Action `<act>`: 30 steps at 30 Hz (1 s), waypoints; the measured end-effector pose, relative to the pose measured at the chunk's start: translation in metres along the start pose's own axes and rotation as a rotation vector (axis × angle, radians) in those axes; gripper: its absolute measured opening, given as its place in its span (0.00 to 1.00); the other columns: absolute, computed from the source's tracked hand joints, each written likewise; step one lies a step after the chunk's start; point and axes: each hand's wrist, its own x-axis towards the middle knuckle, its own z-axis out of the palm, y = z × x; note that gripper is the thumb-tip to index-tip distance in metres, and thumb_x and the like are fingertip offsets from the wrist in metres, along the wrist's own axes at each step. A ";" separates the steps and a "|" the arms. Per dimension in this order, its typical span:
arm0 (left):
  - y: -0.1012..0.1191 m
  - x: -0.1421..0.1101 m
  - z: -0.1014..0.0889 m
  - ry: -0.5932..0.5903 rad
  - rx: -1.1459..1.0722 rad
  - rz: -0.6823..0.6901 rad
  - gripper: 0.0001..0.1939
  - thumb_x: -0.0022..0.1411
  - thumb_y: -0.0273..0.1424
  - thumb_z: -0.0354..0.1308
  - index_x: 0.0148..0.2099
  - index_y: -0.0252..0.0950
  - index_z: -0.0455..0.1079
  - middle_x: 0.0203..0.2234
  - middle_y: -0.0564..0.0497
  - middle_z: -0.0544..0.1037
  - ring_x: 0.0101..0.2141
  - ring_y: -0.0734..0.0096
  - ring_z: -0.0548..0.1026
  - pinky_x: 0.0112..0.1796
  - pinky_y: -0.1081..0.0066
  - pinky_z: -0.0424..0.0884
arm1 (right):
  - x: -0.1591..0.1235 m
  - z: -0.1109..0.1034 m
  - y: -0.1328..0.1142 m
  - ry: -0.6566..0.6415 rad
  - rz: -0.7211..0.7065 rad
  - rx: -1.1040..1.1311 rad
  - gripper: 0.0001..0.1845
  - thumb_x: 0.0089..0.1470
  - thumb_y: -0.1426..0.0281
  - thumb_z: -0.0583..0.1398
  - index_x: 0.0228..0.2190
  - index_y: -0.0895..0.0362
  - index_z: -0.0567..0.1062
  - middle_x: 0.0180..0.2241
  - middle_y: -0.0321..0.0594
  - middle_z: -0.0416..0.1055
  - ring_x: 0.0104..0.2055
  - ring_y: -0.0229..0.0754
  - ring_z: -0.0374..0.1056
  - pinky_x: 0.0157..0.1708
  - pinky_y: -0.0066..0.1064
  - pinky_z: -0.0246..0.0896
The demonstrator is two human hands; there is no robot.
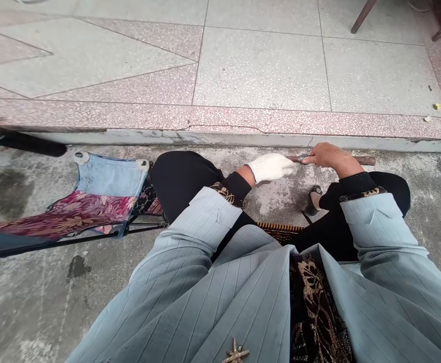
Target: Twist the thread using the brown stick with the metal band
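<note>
My left hand (270, 168) wears a white knitted glove and is closed at the left end of a brown wooden stick (366, 161). That end of the stick is partly hidden by the glove. Grey wire (302, 158) is wound around the stick between my two hands. My right hand (329, 154) is bare, its thumb and fingers closed on the stick just by the winding. To the right of this hand the stick's other end sticks out, lying roughly level across the view.
A raised tiled step (258, 121) runs across in front of my knees. At left is a folding chair with floral and blue cloth (109, 174), below a black tube (35, 142). A woven seat edge (281, 232) shows between my legs. Furniture legs (363, 16) stand at upper right.
</note>
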 end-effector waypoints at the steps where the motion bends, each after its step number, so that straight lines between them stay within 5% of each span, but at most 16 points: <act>1: 0.000 -0.001 -0.001 0.006 0.005 0.000 0.20 0.70 0.42 0.46 0.44 0.39 0.77 0.37 0.46 0.80 0.33 0.64 0.74 0.30 0.67 0.54 | 0.000 0.001 0.000 -0.034 -0.020 -0.005 0.26 0.56 0.47 0.61 0.24 0.57 0.78 0.25 0.49 0.76 0.32 0.49 0.72 0.31 0.36 0.58; 5: 0.000 -0.004 -0.008 0.071 0.014 0.033 0.18 0.69 0.40 0.46 0.41 0.39 0.76 0.34 0.47 0.79 0.33 0.64 0.73 0.30 0.67 0.54 | -0.002 0.005 0.005 -0.226 -0.148 0.066 0.32 0.49 0.40 0.62 0.17 0.56 0.73 0.20 0.44 0.71 0.24 0.43 0.66 0.30 0.36 0.56; 11: -0.008 -0.006 -0.016 0.180 -0.200 0.016 0.17 0.69 0.38 0.47 0.41 0.36 0.75 0.32 0.49 0.77 0.32 0.67 0.72 0.33 0.69 0.59 | -0.020 -0.007 0.015 -0.501 -0.522 0.362 0.31 0.49 0.40 0.62 0.19 0.56 0.73 0.17 0.34 0.64 0.21 0.35 0.58 0.29 0.32 0.54; 14: -0.010 -0.005 -0.013 0.191 -0.381 0.018 0.16 0.69 0.36 0.47 0.43 0.33 0.74 0.32 0.49 0.77 0.31 0.71 0.71 0.35 0.70 0.62 | -0.032 -0.015 0.017 -0.352 -0.583 0.542 0.31 0.49 0.41 0.62 0.21 0.57 0.73 0.18 0.34 0.65 0.22 0.34 0.58 0.29 0.31 0.55; 21: -0.005 0.002 -0.001 0.146 -0.423 0.030 0.19 0.70 0.40 0.45 0.40 0.33 0.72 0.31 0.49 0.76 0.31 0.69 0.71 0.34 0.70 0.63 | -0.030 -0.008 0.015 0.286 -0.397 1.068 0.37 0.45 0.32 0.59 0.25 0.57 0.72 0.22 0.40 0.68 0.22 0.35 0.58 0.23 0.30 0.54; 25: 0.003 -0.002 -0.005 0.045 -0.389 0.093 0.18 0.69 0.39 0.46 0.40 0.34 0.73 0.30 0.50 0.76 0.28 0.70 0.70 0.32 0.70 0.62 | -0.016 -0.009 0.018 0.416 -0.153 0.858 0.38 0.48 0.34 0.57 0.27 0.58 0.75 0.20 0.41 0.67 0.23 0.38 0.60 0.25 0.33 0.55; 30: 0.002 -0.010 -0.016 0.196 -0.331 0.033 0.17 0.68 0.38 0.47 0.41 0.34 0.74 0.33 0.49 0.77 0.33 0.68 0.72 0.36 0.70 0.63 | -0.004 -0.011 0.015 0.268 0.006 0.337 0.28 0.55 0.46 0.62 0.21 0.58 0.74 0.20 0.43 0.69 0.28 0.43 0.64 0.30 0.34 0.53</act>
